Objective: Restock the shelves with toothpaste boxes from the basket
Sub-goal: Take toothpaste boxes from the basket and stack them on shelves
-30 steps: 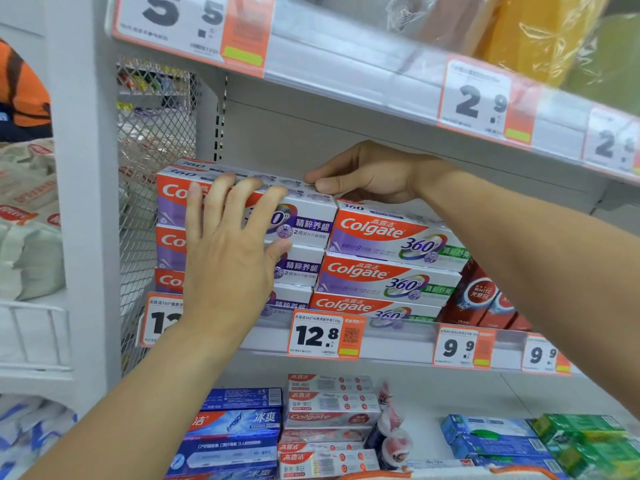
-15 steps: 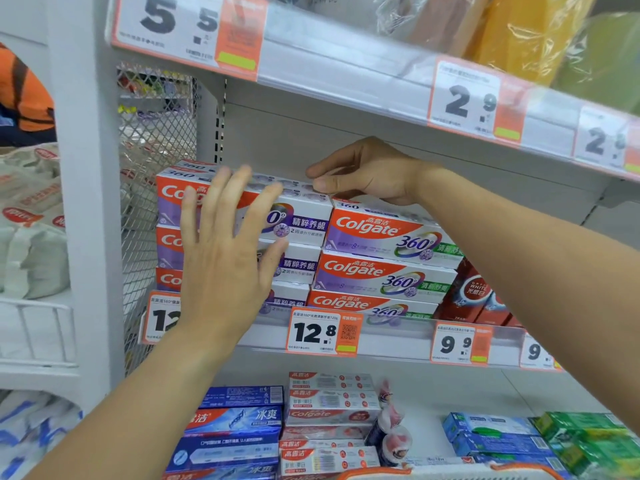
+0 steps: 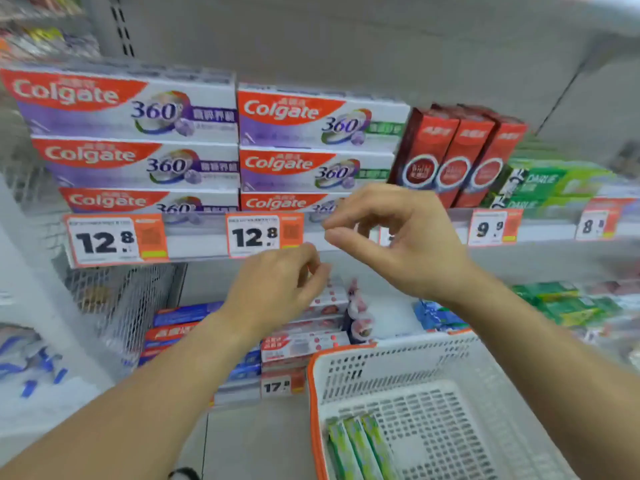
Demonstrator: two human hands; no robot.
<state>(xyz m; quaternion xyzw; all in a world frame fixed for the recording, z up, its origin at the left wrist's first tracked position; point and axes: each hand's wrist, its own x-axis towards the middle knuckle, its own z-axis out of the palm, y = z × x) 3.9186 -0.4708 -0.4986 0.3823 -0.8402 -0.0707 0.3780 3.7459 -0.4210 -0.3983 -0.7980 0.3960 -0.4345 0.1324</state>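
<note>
Two stacks of white and red Colgate 360 toothpaste boxes stand on the shelf, the left stack [image 3: 131, 133] and the right stack [image 3: 311, 147]. My left hand [image 3: 277, 289] hangs in front of the shelf edge with loosely curled fingers, holding nothing. My right hand [image 3: 398, 237] is beside it, slightly higher, fingers loosely bent and empty. Below at the right sits a white basket with an orange rim [image 3: 415, 362]; several green toothpaste boxes [image 3: 360, 445] lie in its bottom left corner.
Red upright boxes [image 3: 457, 154] and green Darlie boxes [image 3: 540, 185] fill the shelf to the right. Price tags [image 3: 252, 235] line the shelf edge. The lower shelf holds blue and red boxes [image 3: 180, 327], white boxes [image 3: 304, 344] and green packs [image 3: 568, 303]. A wire mesh divider [image 3: 114, 306] stands at left.
Both hands have come off the Colgate stacks and dropped in front of the shelf edge. The view has tilted down and the basket has come into sight.
</note>
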